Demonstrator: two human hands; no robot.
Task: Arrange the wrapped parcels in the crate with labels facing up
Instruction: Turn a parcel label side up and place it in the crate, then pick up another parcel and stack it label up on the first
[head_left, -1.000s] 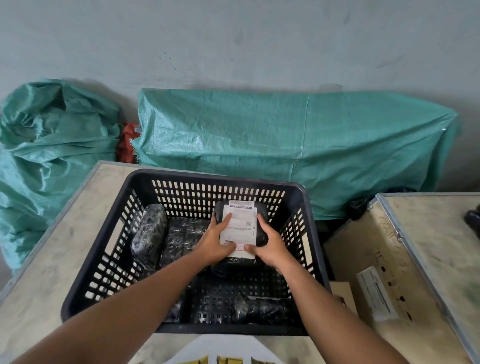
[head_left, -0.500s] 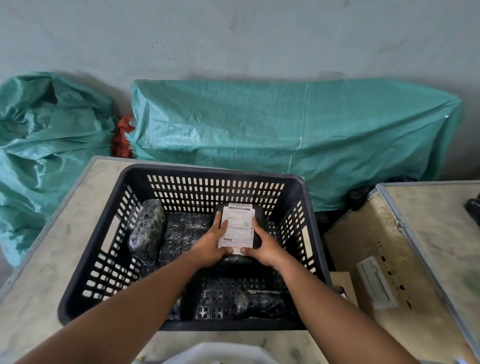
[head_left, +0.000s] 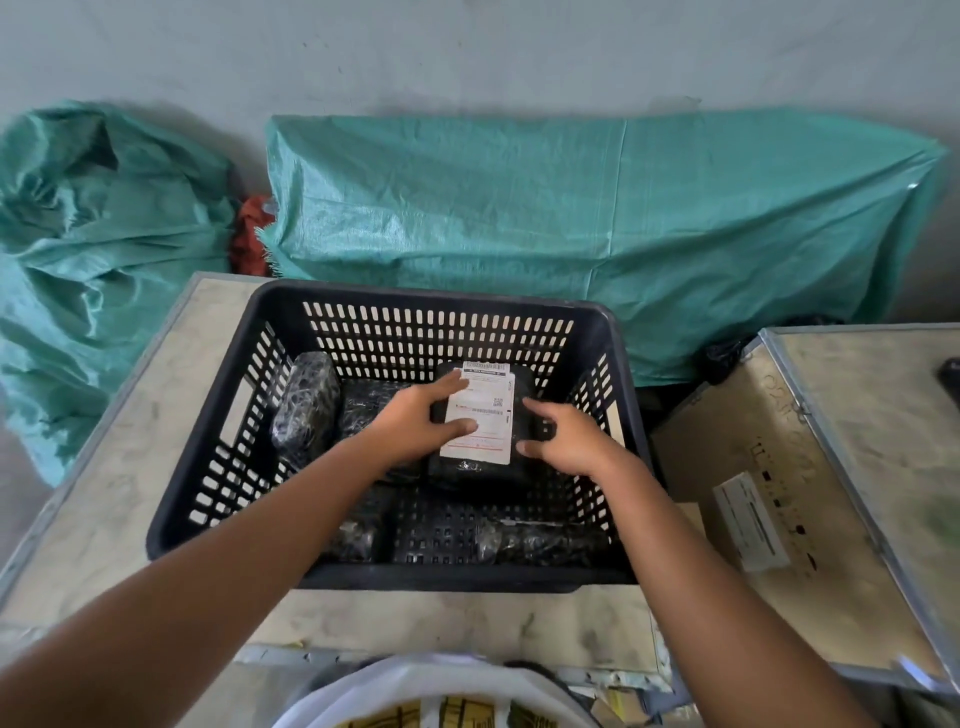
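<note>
Black slotted crate (head_left: 621, 395) on table | labelled parcel (head_left: 480, 415) set at back right, label up | left hand (head_left: 415, 421) fingers spread flat on it, right hand (head_left: 563, 441) fingers loosely open beside it | other parcels (head_left: 304, 405) show no labels, judged left to turn.

A green tarp (head_left: 597, 228) lay draped against the grey wall (head_left: 467, 47), a crumpled green sack (head_left: 98, 260) to its left, red cloth (head_left: 252, 236) wedged between them.
</note>
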